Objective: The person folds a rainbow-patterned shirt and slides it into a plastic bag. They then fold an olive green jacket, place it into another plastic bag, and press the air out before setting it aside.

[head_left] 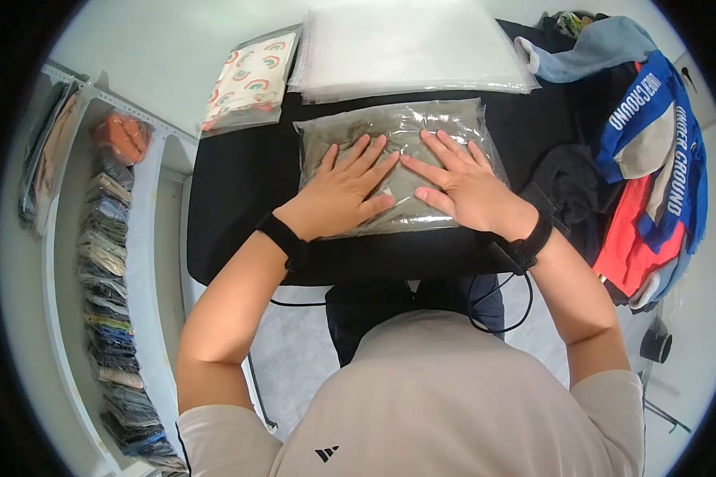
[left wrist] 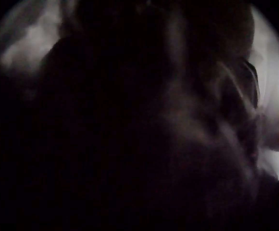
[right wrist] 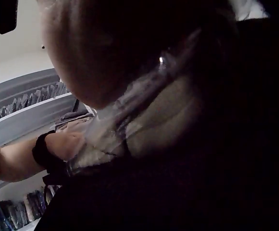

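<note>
The bag (head_left: 398, 159), a clear plastic pack holding a folded grey-olive garment, lies flat on the middle of the black worktop (head_left: 239, 191), its long edges running left to right. Both hands press down on it with fingers straight and spread. The left hand (head_left: 346, 187) covers the bag's near-left part, fingers pointing far and to the right. The right hand (head_left: 457, 183) covers the near-right part, fingers pointing far and to the left. The fingertips of the two hands lie just beside each other over the bag's centre; neither hand curls round anything. Each wrist carries a black strap with a cable.

In the right wrist view, the bag (right wrist: 144, 120) shows as crinkled film under the dark, close palm, with the left hand (right wrist: 69, 144) resting on its other end. The left wrist view is too dark and blurred to read.

Just beyond the bag lies a stack of clear bags (head_left: 410, 48), touching or overlapping its far edge. Far left of it sits a rainbow pack (head_left: 250, 79). A clothes pile (head_left: 636, 159) fills the worktop's right end. White shelves (head_left: 147, 238) with folded packs stand on the left.
</note>
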`<act>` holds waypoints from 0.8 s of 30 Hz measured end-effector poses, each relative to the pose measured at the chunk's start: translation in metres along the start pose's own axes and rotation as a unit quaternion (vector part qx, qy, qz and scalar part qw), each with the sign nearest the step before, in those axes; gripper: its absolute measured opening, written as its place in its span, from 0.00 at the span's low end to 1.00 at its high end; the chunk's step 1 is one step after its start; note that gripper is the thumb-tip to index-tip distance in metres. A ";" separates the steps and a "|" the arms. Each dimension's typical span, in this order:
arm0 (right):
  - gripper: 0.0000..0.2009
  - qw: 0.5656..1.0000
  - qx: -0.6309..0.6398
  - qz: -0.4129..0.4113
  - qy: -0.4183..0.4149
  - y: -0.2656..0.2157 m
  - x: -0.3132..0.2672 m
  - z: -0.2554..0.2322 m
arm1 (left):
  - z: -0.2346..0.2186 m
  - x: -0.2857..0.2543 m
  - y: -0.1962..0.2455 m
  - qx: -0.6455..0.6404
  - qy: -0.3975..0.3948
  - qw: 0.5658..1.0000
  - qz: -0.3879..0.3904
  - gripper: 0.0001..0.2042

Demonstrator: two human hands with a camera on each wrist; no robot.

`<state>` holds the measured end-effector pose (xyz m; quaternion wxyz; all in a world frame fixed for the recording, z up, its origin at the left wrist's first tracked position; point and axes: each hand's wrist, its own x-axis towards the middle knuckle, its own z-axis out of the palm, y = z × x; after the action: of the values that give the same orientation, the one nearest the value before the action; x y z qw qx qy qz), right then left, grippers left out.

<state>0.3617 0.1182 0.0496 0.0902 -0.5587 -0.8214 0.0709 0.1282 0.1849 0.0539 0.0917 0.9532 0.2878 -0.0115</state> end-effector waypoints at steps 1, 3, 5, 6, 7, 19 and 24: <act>0.26 1.000 0.007 -0.002 -0.001 0.001 0.001 0.000 | 0.000 0.000 -0.001 -0.003 -0.009 1.000 -0.001 0.30; 0.26 1.000 0.013 -0.004 -0.003 0.002 0.001 0.001 | 0.001 0.001 -0.001 -0.008 -0.014 1.000 0.000 0.30; 0.26 1.000 0.010 -0.005 -0.009 0.003 0.001 0.003 | 0.002 0.000 -0.003 -0.011 -0.017 1.000 0.000 0.30; 0.26 1.000 0.009 -0.004 -0.008 0.003 0.001 0.004 | 0.004 0.000 -0.004 -0.012 -0.005 1.000 0.005 0.31; 0.26 1.000 0.013 0.000 -0.018 0.002 0.001 0.004 | 0.006 0.000 -0.005 -0.012 0.009 1.000 0.011 0.31; 0.27 0.996 -0.064 -0.049 -0.035 0.003 0.007 -0.027 | -0.026 -0.004 0.004 0.021 0.041 0.998 0.030 0.33; 0.28 0.990 -0.115 -0.075 -0.034 0.013 0.016 -0.031 | -0.023 0.013 0.003 0.079 0.083 0.991 0.076 0.35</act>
<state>0.3748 0.1388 0.0780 0.0024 -0.4994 -0.8663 -0.0123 0.1398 0.1938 0.0760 -0.0073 0.9743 0.2191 0.0516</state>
